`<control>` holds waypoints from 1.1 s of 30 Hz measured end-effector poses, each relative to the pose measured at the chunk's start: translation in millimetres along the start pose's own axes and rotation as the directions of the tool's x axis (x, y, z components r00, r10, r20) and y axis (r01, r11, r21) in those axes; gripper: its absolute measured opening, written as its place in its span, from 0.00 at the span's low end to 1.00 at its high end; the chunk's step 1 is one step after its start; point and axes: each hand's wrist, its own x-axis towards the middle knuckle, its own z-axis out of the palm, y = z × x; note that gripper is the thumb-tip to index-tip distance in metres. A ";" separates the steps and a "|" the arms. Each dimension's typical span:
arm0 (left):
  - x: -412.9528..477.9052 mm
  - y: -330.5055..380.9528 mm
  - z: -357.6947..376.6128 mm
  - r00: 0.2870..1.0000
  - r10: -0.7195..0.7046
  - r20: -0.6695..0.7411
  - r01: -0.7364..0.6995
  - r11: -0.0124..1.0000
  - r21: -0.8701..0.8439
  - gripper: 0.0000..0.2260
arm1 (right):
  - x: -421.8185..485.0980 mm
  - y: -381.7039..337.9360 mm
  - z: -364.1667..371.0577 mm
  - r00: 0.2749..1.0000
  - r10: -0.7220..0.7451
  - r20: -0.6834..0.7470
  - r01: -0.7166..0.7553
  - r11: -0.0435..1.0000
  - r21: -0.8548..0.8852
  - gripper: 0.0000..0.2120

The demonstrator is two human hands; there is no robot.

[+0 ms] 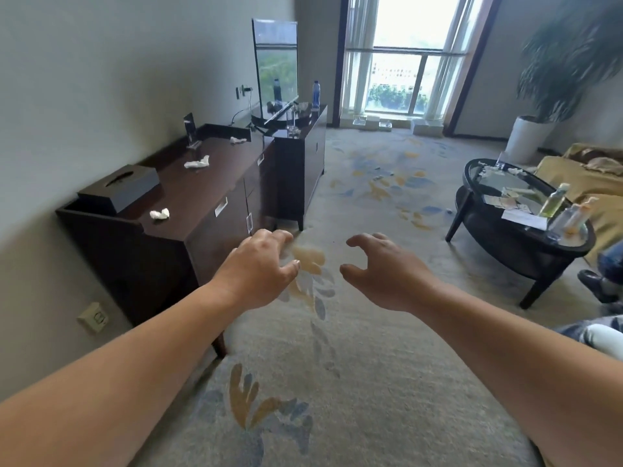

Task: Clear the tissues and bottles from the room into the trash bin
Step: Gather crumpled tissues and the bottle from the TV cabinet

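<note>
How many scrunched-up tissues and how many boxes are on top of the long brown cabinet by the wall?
Crumpled tissues: 3
Tissue box: 1
Total: 4

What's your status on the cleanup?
Left hand and right hand empty. Tissues on sideboard, bottle by TV. Bin not in view.
</note>
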 end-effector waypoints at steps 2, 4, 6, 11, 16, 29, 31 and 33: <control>29.5 -14.2 -6.8 1.000 0.010 -0.016 -0.010 1.000 0.012 0.23 | 31.3 -2.4 1.1 1.000 0.006 -0.010 -0.006 1.000 -0.002 0.26; 54.2 -25.7 -10.0 1.000 0.004 -0.017 -0.004 1.000 0.011 0.23 | 59.4 -4.3 4.5 1.000 0.012 0.009 -0.012 1.000 -0.001 0.26; 78.9 -34.5 -9.8 1.000 -0.003 -0.008 0.003 1.000 0.008 0.23 | 88.4 -4.6 8.0 1.000 0.003 0.024 -0.003 1.000 -0.004 0.26; 147.0 -55.5 -1.0 1.000 -0.029 -0.008 0.029 1.000 0.000 0.22 | 165.4 -0.7 19.0 0.999 -0.039 0.028 0.039 0.999 0.001 0.25; 219.5 -75.4 9.0 0.995 -0.099 -0.013 0.099 0.995 0.012 0.22 | 250.9 9.9 28.4 0.990 -0.126 0.062 0.127 0.992 -0.005 0.24; 364.4 -125.7 -7.4 0.933 -0.342 -0.115 0.345 0.939 0.008 0.21 | 459.0 6.8 40.6 0.927 -0.340 0.158 0.336 0.940 0.052 0.26; 379.9 -139.5 -10.7 0.922 -0.363 -0.133 0.367 0.930 0.005 0.21 | 483.4 -2.1 49.1 0.915 -0.364 0.174 0.360 0.931 0.057 0.26; 393.0 -155.7 -12.6 0.916 -0.377 -0.138 0.381 0.924 0.002 0.21 | 506.8 -13.1 58.9 0.902 -0.388 0.188 0.384 0.922 0.055 0.25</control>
